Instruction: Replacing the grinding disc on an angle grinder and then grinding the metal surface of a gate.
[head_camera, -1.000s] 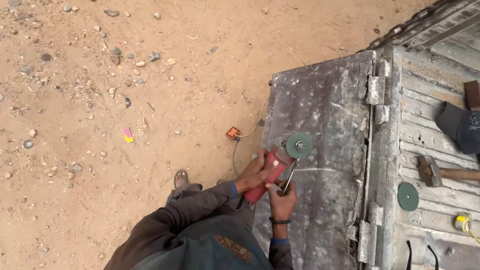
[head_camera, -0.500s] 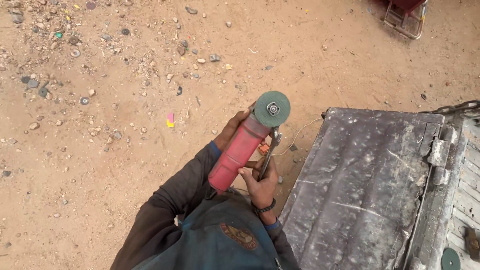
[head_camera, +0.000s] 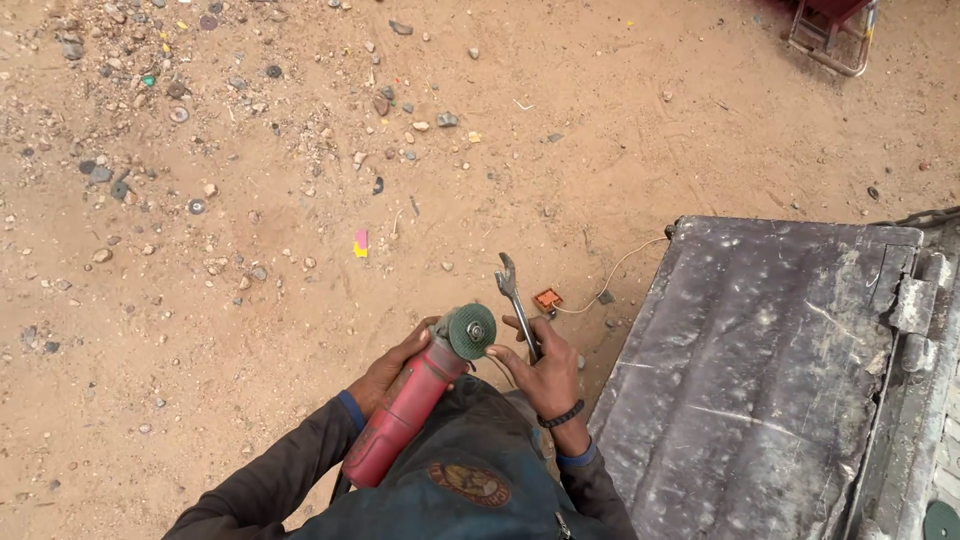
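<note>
While the left hand (head_camera: 392, 372) has its grip closed around the red angle grinder (head_camera: 410, 412) and the right hand (head_camera: 545, 372) pinches a wrench (head_camera: 516, 303) beside its green disc (head_camera: 471, 331), the wrench could slip and drop onto the sand.

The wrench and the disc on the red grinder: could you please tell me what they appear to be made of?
wrench: bare grey metal, likely steel, with a dull shine.
disc: green, matte and grainy, probably an abrasive flap or sanding disc, with a metal nut at its centre.
</note>
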